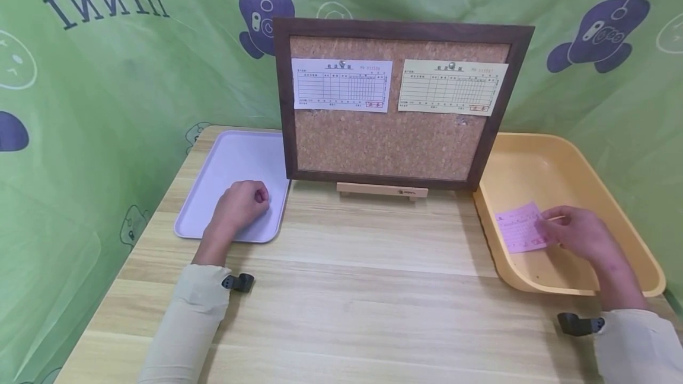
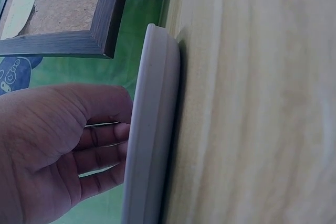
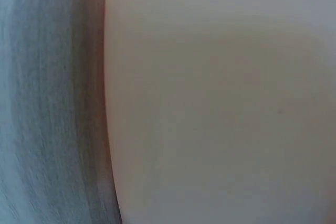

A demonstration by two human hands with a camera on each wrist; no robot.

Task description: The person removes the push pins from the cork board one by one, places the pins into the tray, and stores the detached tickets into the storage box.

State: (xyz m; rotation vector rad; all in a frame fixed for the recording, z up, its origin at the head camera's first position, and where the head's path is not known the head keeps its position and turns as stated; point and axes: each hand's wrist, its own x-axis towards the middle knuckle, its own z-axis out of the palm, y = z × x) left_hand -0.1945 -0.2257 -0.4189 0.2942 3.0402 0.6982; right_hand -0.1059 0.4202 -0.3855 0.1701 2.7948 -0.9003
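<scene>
My left hand (image 1: pixel 241 205) is over the lilac tray (image 1: pixel 240 150), fingers curled down toward its surface. In the left wrist view, the tray's rim (image 2: pixel 152 124) hides the fingertips of the left hand (image 2: pixel 58 150); I cannot tell whether they pinch anything. Inside the yellow bin (image 1: pixel 539 159), my right hand (image 1: pixel 584 236) pinches the right edge of a pink receipt slip (image 1: pixel 517 229) between thumb and fingers. The slip, printed with a form and a red stamp, lies tilted near the bin's left wall. The right wrist view shows only a blurred close-up of the bin wall (image 3: pixel 220 108).
Between tray and bin a dark-framed cork board (image 1: pixel 384 147) leans on a wooden stand (image 1: pixel 381 190). Pinned near its top are a white form slip (image 1: pixel 341 85) and a pale yellow one (image 1: pixel 452 88). Green printed cloth (image 1: pixel 107 64) hangs behind the wooden table (image 1: pixel 363 301).
</scene>
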